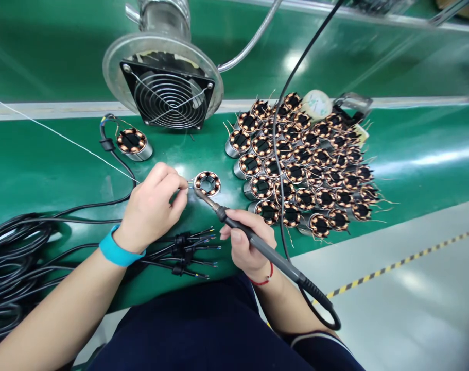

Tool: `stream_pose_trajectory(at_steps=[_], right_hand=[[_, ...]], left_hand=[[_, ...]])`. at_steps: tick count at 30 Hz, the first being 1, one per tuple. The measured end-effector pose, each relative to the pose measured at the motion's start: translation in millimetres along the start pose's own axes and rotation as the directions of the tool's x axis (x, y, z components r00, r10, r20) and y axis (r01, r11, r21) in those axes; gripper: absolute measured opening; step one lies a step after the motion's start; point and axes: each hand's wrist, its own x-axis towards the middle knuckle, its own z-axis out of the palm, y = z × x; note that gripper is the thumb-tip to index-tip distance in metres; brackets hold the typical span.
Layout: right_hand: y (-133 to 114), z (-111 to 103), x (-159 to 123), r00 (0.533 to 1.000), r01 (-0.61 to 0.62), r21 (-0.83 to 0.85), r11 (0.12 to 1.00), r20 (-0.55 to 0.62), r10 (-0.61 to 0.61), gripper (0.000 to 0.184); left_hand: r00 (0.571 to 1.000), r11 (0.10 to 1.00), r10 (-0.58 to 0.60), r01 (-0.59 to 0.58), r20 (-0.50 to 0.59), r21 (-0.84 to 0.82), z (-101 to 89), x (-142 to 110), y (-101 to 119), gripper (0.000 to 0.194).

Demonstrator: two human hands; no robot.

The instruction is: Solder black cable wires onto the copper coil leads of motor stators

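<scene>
My right hand (252, 239) is wrapped round a grey soldering iron (271, 253), its tip touching or very near the left edge of a motor stator (207, 184) with copper windings. Thumb and fingers of my left hand (157, 201) are pinched together just left of that stator. A thin pale solder wire (64, 136) runs from the upper left into this hand, and fine wire ends show between fingertips and stator. Behind the left hand stands another stator (134, 144), with a black cable (120, 164) beside it.
Many copper-wound stators (296, 172) stand in rows at the right, with the iron's black cord (277, 154) hanging across them. A fume fan (172, 98) faces down at the back. Coiled black cables (18, 273) lie at left, and their stripped ends (191, 252) lie near the table's front edge.
</scene>
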Motion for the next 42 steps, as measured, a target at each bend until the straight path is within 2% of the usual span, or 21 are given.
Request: stream_pose_trajectory(at_steps=[6, 11, 14, 18, 22, 26, 31, 36, 38, 40, 42], right_hand=[[-2, -3, 8, 0.999, 0.032, -0.035, 0.999, -0.013, -0.032, 0.024], [1, -2, 20, 0.990, 0.064, -0.156, 0.986, 0.131, -0.044, 0.036], [2, 0, 26, 0.982, 0.077, -0.144, 0.987, 0.180, -0.050, 0.042], [-1, 3, 33, 0.971, 0.045, -0.161, 0.986, 0.240, -0.005, 0.042], [-7, 7, 42, 0.955, 0.075, -0.265, 0.961, 0.296, 0.007, 0.041], [-9, 16, 48, 0.934, 0.053, -0.363, 0.930, 0.348, 0.083, 0.047], [-5, 27, 55, 0.920, 0.008, -0.420, 0.907, 0.358, 0.157, 0.047], [1, 32, 55, 0.921, 0.021, -0.400, 0.916, 0.364, 0.137, 0.045], [3, 31, 55, 0.931, 0.022, -0.380, 0.925, 0.345, 0.120, 0.045], [5, 29, 55, 0.944, 0.020, -0.362, 0.932, 0.314, 0.102, 0.049], [7, 28, 57, 0.947, 0.029, -0.348, 0.937, 0.309, 0.085, 0.055]], left_hand=[[1.000, 1.000, -0.007, 0.007, 0.010, 0.002, 0.3, 0, -1, 0.008], [1.000, 1.000, -0.005, 0.005, -0.005, -0.004, -0.7, 1, 0, 0.009], [1.000, 1.000, -0.012, 0.012, 0.005, 0.001, -1.0, 1, 1, 0.009], [1.000, 1.000, -0.011, 0.011, 0.012, 0.003, -1.7, 1, 1, 0.008], [1.000, 1.000, 0.009, -0.009, 0.005, 0.002, -2.9, 0, 1, 0.009], [1.000, 1.000, 0.013, -0.013, 0.010, 0.015, -2.5, 0, 0, 0.009], [1.000, 1.000, 0.009, -0.009, 0.006, 0.019, -0.7, 0, 1, 0.009], [0.999, 1.000, -0.016, 0.016, 0.027, -0.015, -3.2, 1, 2, 0.010], [0.997, 0.995, -0.061, 0.065, 0.052, -0.078, -6.2, 1, 0, 0.009], [0.975, 0.960, -0.184, 0.205, 0.124, -0.189, -10.1, 2, -3, 0.013], [0.900, 0.859, -0.328, 0.411, 0.286, -0.306, -14.3, 4, -8, 0.024]])
